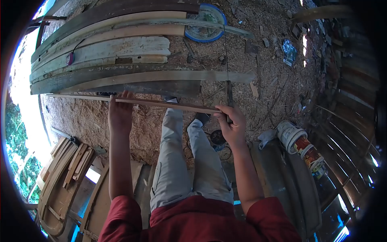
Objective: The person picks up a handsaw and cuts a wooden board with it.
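A long thin wooden strip (161,104) runs across in front of my body, its left end reaching out past the boards. My left hand (121,111) is closed round it left of the middle, fingers over the far side. Near the right end of the strip, my right hand (231,120) pinches it between thumb and fingers. Just beyond the strip lie long weathered boards (153,76) side by side. A small purple round object (70,59) with a dark cord rests on those boards.
A blue-rimmed round basin (219,14) lies beyond the boards. Stacked buckets (291,137) lean at the right. Wood pieces (64,161) are piled at the lower left. Debris and shavings cover the ground (278,92). A dark round container (217,137) sits beside my right leg.
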Demonstrator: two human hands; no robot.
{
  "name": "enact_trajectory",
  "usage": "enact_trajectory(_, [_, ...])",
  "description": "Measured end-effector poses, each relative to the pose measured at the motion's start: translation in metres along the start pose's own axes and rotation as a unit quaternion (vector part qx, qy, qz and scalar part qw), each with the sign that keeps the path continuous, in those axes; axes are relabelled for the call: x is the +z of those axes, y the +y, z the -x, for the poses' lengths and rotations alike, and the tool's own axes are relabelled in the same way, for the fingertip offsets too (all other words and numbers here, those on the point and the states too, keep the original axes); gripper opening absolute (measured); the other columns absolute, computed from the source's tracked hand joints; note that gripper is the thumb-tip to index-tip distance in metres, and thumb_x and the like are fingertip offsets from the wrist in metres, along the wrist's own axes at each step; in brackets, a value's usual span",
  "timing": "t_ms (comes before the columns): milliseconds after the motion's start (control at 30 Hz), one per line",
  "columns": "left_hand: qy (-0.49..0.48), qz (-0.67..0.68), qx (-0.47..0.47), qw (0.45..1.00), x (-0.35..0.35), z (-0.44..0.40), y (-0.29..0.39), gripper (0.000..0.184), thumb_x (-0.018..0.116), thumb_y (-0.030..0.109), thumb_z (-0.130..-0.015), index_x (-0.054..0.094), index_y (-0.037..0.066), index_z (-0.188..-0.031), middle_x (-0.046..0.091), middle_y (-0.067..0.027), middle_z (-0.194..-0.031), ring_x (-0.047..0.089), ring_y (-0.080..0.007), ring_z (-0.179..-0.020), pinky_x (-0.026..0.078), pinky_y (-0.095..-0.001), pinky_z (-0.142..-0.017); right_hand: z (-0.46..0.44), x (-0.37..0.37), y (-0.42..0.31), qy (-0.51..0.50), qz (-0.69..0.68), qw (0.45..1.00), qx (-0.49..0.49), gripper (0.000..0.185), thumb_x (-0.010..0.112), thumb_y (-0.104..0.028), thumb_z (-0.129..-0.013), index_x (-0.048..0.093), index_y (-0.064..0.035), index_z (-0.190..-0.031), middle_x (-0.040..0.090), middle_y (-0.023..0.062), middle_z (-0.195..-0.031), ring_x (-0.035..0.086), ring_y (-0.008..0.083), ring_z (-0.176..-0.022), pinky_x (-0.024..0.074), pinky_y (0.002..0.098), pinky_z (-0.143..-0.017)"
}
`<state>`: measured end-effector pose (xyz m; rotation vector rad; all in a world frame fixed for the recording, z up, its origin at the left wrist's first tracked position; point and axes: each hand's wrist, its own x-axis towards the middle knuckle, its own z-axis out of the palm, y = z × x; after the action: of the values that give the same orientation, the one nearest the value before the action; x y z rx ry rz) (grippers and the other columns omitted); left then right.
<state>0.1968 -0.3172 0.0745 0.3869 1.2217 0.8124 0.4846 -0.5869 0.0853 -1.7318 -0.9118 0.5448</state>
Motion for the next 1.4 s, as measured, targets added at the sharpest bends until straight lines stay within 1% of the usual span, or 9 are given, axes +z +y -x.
enact_trajectory(100, [0.038,0.051,-0.004,0.998,0.006,-0.02,0.003,0.046,0.041,0.024,-0.118,0.038,-0.01,-0.148,0.046,-0.0304,-0.158,0.047,-0.0428,-0.151,0.047,-0.0547,-0.125,-0.005,0.005,-0.009,-0.013,0.025,1.0,-0.001,0.03,0.082,-0.001,-0.095,0.075,-0.0097,-0.123,0.072,0.0097,-0.101,0.068,0.0181,-0.075,0.05,0.0315,-0.063])
enact_trajectory(233, [0.038,0.052,0.028,0.998,0.003,-0.019,0.02,0.032,0.041,0.013,-0.114,0.042,-0.004,-0.14,0.057,-0.022,-0.132,0.064,-0.0322,-0.115,0.058,-0.0469,-0.103,-0.013,0.016,-0.024,-0.065,0.062,0.995,0.031,0.023,0.078,0.001,-0.093,0.076,-0.0048,-0.115,0.068,0.0085,-0.093,0.067,0.0204,-0.077,0.0498,0.033,-0.065])
enact_trajectory(433, [0.006,0.053,0.085,0.995,0.015,-0.001,0.063,0.033,0.039,0.006,-0.108,0.04,-0.001,-0.141,0.056,-0.0143,-0.121,0.061,-0.0226,-0.102,0.058,-0.0427,-0.094,-0.017,0.052,-0.023,-0.158,0.141,0.977,0.034,0.022,0.075,-0.006,-0.091,0.079,-0.0078,-0.112,0.071,0.0133,-0.096,0.072,0.0361,-0.084,0.055,0.0442,-0.071])
enact_trajectory(633, [0.025,0.039,0.162,0.986,0.031,-0.005,0.09,0.038,0.041,0.009,-0.109,0.037,0.001,-0.146,0.053,-0.0095,-0.114,0.056,-0.0179,-0.094,0.054,-0.0377,-0.087,-0.028,0.091,-0.026,-0.129,0.125,0.984,-0.012,0.02,0.076,-0.011,-0.096,0.076,-0.0026,-0.114,0.076,0.0136,-0.097,0.073,0.0294,-0.083,0.0573,0.0403,-0.076])
enact_trajectory(733, [0.005,0.03,0.203,0.979,0.034,-0.007,0.106,0.042,0.042,0.011,-0.11,0.036,0.0,-0.15,0.055,-0.01,-0.114,0.056,-0.0172,-0.093,0.054,-0.0367,-0.085,-0.036,0.093,-0.035,-0.029,-0.176,0.959,0.22,0.028,0.065,-0.026,-0.112,0.073,0.0,-0.118,0.071,0.0081,-0.096,0.062,0.0158,-0.078,0.0518,0.0338,-0.072])
enact_trajectory(900, [-0.032,0.049,0.285,0.957,0.034,-0.06,0.147,0.05,0.044,0.015,-0.112,0.034,0.0,-0.158,0.059,-0.0114,-0.116,0.056,-0.0161,-0.091,0.053,-0.0361,-0.083,-0.089,0.096,-0.052,0.025,-0.408,0.867,0.285,0.038,0.062,-0.036,-0.112,0.072,0.0,-0.122,0.068,0.01,-0.1,0.055,0.0108,-0.075,0.0458,0.0291,-0.069])
enact_trajectory(967, [-0.06,0.039,0.299,0.952,0.034,-0.085,0.159,0.05,0.044,0.016,-0.112,0.033,0.0,-0.159,0.061,-0.0126,-0.119,0.059,-0.0167,-0.093,0.055,-0.0363,-0.084,-0.11,0.102,-0.054,-0.047,-0.237,0.951,0.192,0.039,0.065,-0.037,-0.111,0.072,-0.0011,-0.124,0.068,0.0089,-0.103,0.055,0.0097,-0.077,0.0468,0.0273,-0.071])
enact_trajectory(1100, [-0.072,0.039,0.288,0.954,0.054,-0.136,0.163,0.049,0.044,0.015,-0.112,0.033,-0.001,-0.156,0.062,-0.0152,-0.125,0.065,-0.0192,-0.097,0.06,-0.0371,-0.087,-0.149,0.143,-0.082,-0.009,-0.048,0.98,0.193,0.03,0.079,-0.02,-0.103,0.07,-0.0025,-0.125,0.067,0.0026,-0.106,0.059,0.01,-0.088,0.0519,0.0266,-0.082])
enact_trajectory(1400, [-0.095,0.087,0.247,0.96,0.075,-0.243,0.146,0.04,0.039,0.013,-0.114,0.038,0.0,-0.151,0.059,-0.0141,-0.129,0.065,-0.0226,-0.1,0.058,-0.0403,-0.092,-0.214,0.198,-0.073,0.1,0.001,0.989,0.105,0.024,0.075,-0.011,-0.105,0.066,-0.0038,-0.127,0.07,0.0064,-0.114,0.066,0.015,-0.103,0.0553,0.0324,-0.092])
